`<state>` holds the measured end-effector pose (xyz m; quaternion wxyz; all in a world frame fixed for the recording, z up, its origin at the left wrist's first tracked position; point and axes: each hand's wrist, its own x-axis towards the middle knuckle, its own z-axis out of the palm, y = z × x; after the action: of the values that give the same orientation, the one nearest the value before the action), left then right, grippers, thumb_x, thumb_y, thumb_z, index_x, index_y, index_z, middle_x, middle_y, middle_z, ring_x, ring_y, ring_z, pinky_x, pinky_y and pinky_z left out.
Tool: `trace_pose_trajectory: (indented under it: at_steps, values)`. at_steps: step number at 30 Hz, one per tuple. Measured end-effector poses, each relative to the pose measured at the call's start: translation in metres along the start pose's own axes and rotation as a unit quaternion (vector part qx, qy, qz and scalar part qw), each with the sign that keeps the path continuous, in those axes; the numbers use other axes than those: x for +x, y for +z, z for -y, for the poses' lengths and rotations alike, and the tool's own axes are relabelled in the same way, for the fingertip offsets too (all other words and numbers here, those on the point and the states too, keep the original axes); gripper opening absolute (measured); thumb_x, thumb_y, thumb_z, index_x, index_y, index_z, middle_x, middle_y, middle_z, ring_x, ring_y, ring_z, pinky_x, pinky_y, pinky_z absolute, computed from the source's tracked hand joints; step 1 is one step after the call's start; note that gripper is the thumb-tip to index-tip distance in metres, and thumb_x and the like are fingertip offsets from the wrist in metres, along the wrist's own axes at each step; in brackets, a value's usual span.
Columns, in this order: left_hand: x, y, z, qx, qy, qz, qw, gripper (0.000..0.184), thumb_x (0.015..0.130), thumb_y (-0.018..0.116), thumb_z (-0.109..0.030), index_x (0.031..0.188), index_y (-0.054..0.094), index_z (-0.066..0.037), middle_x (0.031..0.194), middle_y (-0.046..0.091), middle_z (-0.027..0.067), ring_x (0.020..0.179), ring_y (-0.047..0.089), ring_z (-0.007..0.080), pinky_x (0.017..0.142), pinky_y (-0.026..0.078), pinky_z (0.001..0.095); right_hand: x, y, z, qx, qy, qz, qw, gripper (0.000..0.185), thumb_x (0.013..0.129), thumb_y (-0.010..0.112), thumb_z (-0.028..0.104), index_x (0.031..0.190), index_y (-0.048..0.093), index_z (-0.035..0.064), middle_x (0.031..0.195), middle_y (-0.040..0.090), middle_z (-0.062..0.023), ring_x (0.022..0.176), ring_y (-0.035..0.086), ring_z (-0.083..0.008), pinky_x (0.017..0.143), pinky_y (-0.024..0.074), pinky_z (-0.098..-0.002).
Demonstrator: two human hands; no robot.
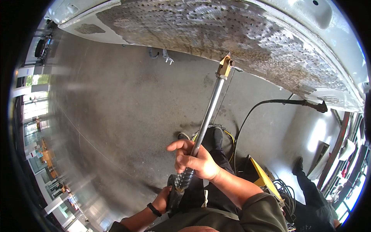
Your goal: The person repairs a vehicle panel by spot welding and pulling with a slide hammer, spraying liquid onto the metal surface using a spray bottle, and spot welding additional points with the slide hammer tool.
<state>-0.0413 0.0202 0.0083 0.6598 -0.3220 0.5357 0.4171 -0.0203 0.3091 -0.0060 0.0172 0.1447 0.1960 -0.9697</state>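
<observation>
Head view: the brass-coloured head (224,69) of the long metal tool (211,106) is set at the pitted panel's (185,29) edge. The shaft is loosely encircled by the right hand (201,163), forefinger extended; the rear grip is clasped by the left hand (160,200). Steady alignment seems called for.

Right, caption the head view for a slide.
Left hand and right hand hold a long metal tool, its brass-coloured head at the edge of a pitted panel.

No readable text, labels or numbers anywhere.
</observation>
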Motion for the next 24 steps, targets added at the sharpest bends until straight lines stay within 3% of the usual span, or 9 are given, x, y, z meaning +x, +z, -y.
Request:
trace_pose_trajectory:
  at_steps: [8,14,16,19,20,22,23,24]
  values:
    - [0.003,-0.015,0.01,0.06,0.021,0.02,0.998,0.051,0.109,0.041,-0.048,0.116,0.067,-0.004,0.085,0.072,0.0068,0.067,0.07,0.0199,0.061,0.059,0.0338,0.0,0.001,0.002,0.004,0.006,0.002,1.0,0.043,0.094,0.062,0.004,0.136,0.056,-0.0057,0.076,0.058,-0.0029,0.071,0.062,-0.0148,0.072,0.052,-0.0326]
    - [-0.007,-0.006,0.01,-0.05,-0.01,-0.023,0.998,0.061,0.105,0.042,-0.059,0.117,0.066,-0.005,0.086,0.072,0.0086,0.072,0.072,0.0228,0.066,0.061,0.0376,0.0,0.0,0.014,0.046,-0.019,0.021,0.999,0.068,0.087,0.072,0.008,0.148,0.046,-0.0059,0.079,0.059,-0.0025,0.074,0.066,-0.0178,0.076,0.0551,-0.0334]
    - [-0.009,-0.009,0.014,-0.049,-0.013,-0.027,0.998,0.066,0.103,0.042,-0.064,0.117,0.066,-0.005,0.086,0.072,0.0092,0.073,0.072,0.0237,0.067,0.061,0.0387,0.015,-0.014,0.045,0.012,-0.054,0.043,0.998,0.08,0.089,0.073,0.016,0.156,0.035,-0.0062,0.08,0.067,-0.0075,0.076,0.071,-0.0224,0.077,0.0578,-0.0367]
    - [-0.014,-0.018,0.019,-0.02,-0.035,-0.016,0.999,0.072,0.101,0.041,-0.07,0.118,0.067,-0.005,0.086,0.072,0.0097,0.073,0.071,0.0244,0.067,0.06,0.0401,0.056,-0.04,0.111,0.026,-0.111,0.063,0.991,0.069,0.099,0.066,0.02,0.156,0.035,-0.0055,0.079,0.067,-0.0079,0.073,0.07,-0.0217,0.074,0.0582,-0.0358]
    - [-0.009,-0.026,0.023,-0.018,-0.04,-0.008,0.999,0.072,0.101,0.041,-0.071,0.118,0.067,-0.005,0.086,0.072,0.0098,0.072,0.07,0.0243,0.067,0.06,0.0403,0.06,-0.037,0.122,0.065,-0.121,0.032,0.99,0.058,0.097,0.068,0.019,0.146,0.046,-0.0042,0.078,0.067,-0.0068,0.069,0.069,-0.0207,0.069,0.0576,-0.0313]
    - [-0.016,-0.03,0.026,-0.013,-0.036,-0.008,0.999,0.071,0.102,0.041,-0.07,0.118,0.067,-0.006,0.087,0.072,0.0092,0.072,0.069,0.0232,0.068,0.059,0.04,0.045,-0.025,0.098,-0.05,-0.169,-0.033,0.984,0.061,0.102,0.065,0.029,0.149,0.043,-0.0045,0.076,0.066,-0.0057,0.069,0.068,-0.0199,0.071,0.0578,-0.0346]
    - [-0.021,-0.024,0.026,-0.014,-0.023,-0.01,1.0,0.069,0.102,0.041,-0.069,0.117,0.067,-0.007,0.087,0.072,0.0086,0.073,0.069,0.0222,0.069,0.059,0.0394,0.029,-0.021,0.053,-0.024,-0.196,0.018,0.98,0.055,0.1,0.067,0.031,0.14,0.05,-0.0034,0.074,0.066,-0.0062,0.069,0.068,-0.0199,0.07,0.0573,-0.0342]
    - [-0.023,-0.02,0.024,-0.015,-0.007,-0.012,1.0,0.067,0.103,0.041,-0.067,0.117,0.067,-0.007,0.088,0.072,0.0079,0.073,0.069,0.0212,0.07,0.058,0.0388,0.007,-0.012,0.012,-0.016,-0.1,0.065,0.993,0.052,0.098,0.07,0.033,0.132,0.054,-0.003,0.075,0.066,-0.0069,0.07,0.068,-0.0202,0.072,0.0562,-0.0344]
